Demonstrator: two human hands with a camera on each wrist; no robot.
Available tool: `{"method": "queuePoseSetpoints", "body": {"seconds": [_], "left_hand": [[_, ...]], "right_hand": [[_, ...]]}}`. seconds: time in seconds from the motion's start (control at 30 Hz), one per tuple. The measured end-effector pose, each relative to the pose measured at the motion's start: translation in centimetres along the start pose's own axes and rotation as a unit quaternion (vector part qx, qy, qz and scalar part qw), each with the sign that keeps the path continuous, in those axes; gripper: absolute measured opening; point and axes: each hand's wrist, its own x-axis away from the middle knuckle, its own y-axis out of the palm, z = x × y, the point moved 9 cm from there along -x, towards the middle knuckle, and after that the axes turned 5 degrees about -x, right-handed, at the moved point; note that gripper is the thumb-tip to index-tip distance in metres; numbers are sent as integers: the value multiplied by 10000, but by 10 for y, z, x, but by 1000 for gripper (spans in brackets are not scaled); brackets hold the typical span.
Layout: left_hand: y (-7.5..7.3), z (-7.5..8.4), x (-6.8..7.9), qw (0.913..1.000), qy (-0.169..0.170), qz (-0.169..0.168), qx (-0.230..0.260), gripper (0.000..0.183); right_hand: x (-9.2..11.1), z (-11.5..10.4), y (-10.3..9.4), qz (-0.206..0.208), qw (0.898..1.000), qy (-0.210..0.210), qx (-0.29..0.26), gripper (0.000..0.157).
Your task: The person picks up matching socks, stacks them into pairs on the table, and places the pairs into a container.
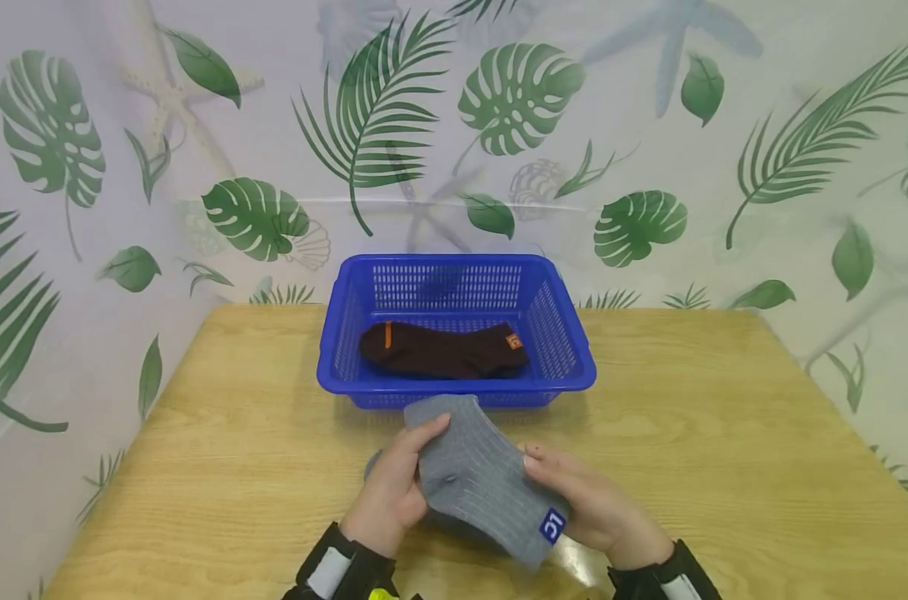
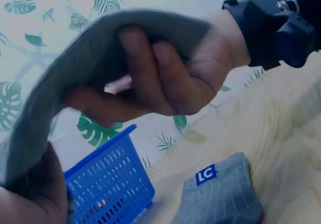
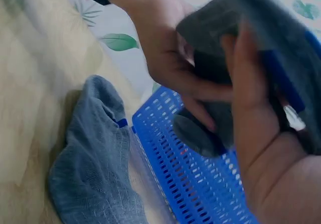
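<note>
A grey ribbed sock [image 1: 484, 475] with a navy label is held in the air by both hands, in front of a blue basket. My left hand [image 1: 390, 496] pinches it near one end, thumb on top. On the labelled end my right hand [image 1: 600, 508] grips the fabric, thumb above and the other fingers mostly hidden underneath. A second grey sock [image 3: 95, 169] lies on the table below, largely covered in the head view; its label shows in the left wrist view.
The blue plastic basket [image 1: 454, 386] stands at the middle back of the wooden table [image 1: 236, 467]. Dark brown socks [image 1: 442, 350] with orange marks lie inside it, their number unclear. A leaf-patterned sheet [image 1: 439, 167] hangs behind and at both sides.
</note>
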Motion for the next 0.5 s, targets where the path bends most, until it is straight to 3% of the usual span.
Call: {"method": "queuePoseSetpoints", "body": {"seconds": [0.13,0.23,0.37,0.5], "left_hand": [[-16,6,0,9972,187,319,652,12],[-32,13,4,9947,461,486,782,11],[-53,26,11,9930,891,772,96,36],[-65,34,16,9910,918,695,-680,57]], "right_hand": [[4,-5,-17,265,9993,-43,-256,30],[9,-16,-32,615,9976,-237,-195,36],[17,-25,-52,1130,9926,-387,237,31],[23,-18,-70,1736,9776,112,1188,43]]}}
